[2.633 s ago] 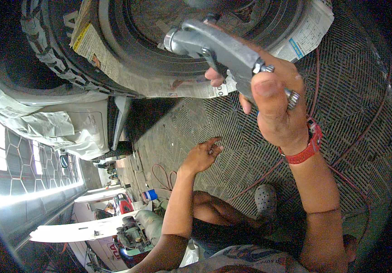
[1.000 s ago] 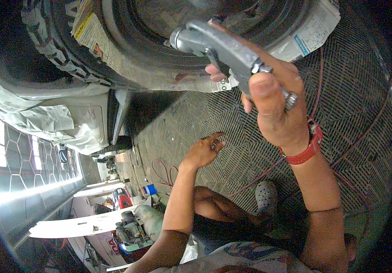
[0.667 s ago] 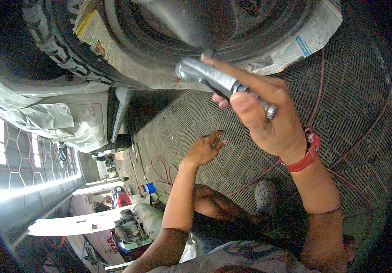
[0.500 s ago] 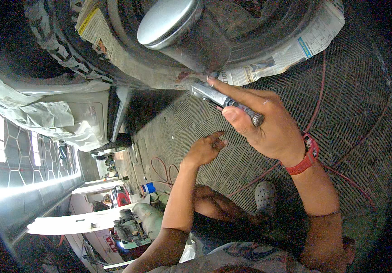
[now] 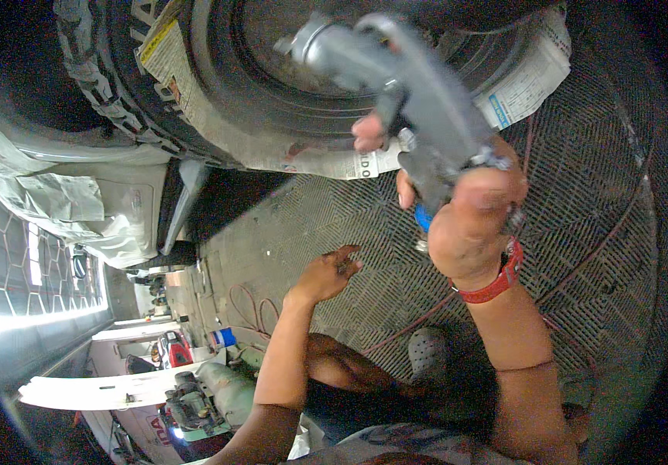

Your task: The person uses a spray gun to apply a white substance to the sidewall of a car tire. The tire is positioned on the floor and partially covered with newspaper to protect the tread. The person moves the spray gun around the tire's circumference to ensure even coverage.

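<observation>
My right hand (image 5: 469, 236), with a red watch (image 5: 496, 287) at its wrist, is closed around a grey metal spray gun (image 5: 438, 105). The gun is smeared by motion and reaches up and left in front of a wheel. A blue part (image 5: 424, 218) shows at its lower end, by my fingers. Newspaper sheets (image 5: 272, 151) lie around the wheel, between its rim and the black tyre (image 5: 97, 85). Lower and to the left, my left hand (image 5: 320, 279) hangs in the air with nothing in it, fingers loosely apart and dark-stained.
Left of the tyre is a vehicle body partly covered with pale masking paper (image 5: 47, 182). A red hose (image 5: 419, 318) runs over the ridged floor (image 5: 380, 263). Farther off at lower left stand a greenish tank with a motor (image 5: 194, 403) and a blue container (image 5: 225, 337).
My right hand has turned its wrist and swung the spray gun round; the gun's silver cup lid no longer faces me. My left hand has shifted slightly left and down in view.
</observation>
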{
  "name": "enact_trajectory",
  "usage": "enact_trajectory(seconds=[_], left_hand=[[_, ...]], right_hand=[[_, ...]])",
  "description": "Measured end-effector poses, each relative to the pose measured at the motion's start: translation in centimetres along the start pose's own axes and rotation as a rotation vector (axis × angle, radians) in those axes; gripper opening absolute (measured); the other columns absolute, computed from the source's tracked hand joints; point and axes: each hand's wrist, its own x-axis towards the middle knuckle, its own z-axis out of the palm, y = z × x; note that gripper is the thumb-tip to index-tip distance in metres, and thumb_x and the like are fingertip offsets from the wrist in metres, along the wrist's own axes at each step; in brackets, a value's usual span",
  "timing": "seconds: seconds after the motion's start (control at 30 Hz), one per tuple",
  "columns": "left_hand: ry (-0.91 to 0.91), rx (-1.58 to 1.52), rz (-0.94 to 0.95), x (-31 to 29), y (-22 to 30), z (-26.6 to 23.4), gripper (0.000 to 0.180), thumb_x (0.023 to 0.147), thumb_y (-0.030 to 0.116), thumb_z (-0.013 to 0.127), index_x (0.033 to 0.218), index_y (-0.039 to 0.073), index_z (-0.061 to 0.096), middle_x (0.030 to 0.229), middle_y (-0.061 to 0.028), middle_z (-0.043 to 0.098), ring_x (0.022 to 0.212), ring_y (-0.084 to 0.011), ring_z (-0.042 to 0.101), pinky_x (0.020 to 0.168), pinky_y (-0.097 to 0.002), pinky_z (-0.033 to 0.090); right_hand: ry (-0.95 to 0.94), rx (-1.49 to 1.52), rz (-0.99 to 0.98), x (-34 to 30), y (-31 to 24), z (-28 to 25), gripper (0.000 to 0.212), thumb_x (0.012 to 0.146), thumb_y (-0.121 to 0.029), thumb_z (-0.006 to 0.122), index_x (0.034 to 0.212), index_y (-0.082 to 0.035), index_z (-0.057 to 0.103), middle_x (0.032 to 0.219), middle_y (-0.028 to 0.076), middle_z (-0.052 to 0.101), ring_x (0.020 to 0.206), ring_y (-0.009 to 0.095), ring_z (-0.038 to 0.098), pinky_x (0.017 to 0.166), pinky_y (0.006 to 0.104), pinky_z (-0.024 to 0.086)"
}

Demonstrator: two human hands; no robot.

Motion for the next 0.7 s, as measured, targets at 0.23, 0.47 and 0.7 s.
enact_trajectory(seconds=[0.23,0.47,0.7], left_hand=[[-0.008,-0.07,0.037,0.1,-0.9,0.2,0.052,0.108,0.047,0.06,0.149,0.017,0.06,0.124,-0.0285,0.074,0.115,-0.0451,0.072,0.103,-0.0531,0.055],[0.02,-0.095,0.06,0.1,-1.0,0.5,0.05,0.107,0.044,0.064,0.15,0.018,0.061,0.13,-0.024,0.074,0.112,-0.0423,0.074,0.098,-0.0517,0.058],[0.22,0.021,0.277,-2.3,2.1,-0.7,0.047,0.105,0.034,0.066,0.145,0.011,0.062,0.127,-0.0243,0.074,0.116,-0.0437,0.071,0.1,-0.0528,0.057]], right_hand=[[0.194,-0.072,0.062,0.7,0.2,-2.9,0.133,0.084,-0.104,0.03,0.166,0.0,0.03,0.115,0.021,0.075,0.095,0.025,0.075,0.056,0.0283,0.052],[0.132,-0.016,0.086,-0.3,-0.6,-1.9,0.136,0.08,-0.106,0.034,0.168,-0.003,0.024,0.121,0.024,0.073,0.101,0.028,0.074,0.057,0.0311,0.055],[0.382,0.05,-0.004,-0.5,-0.3,-1.6,0.123,0.087,-0.101,0.034,0.167,-0.008,0.027,0.115,0.022,0.073,0.094,0.028,0.075,0.051,0.0301,0.053]])
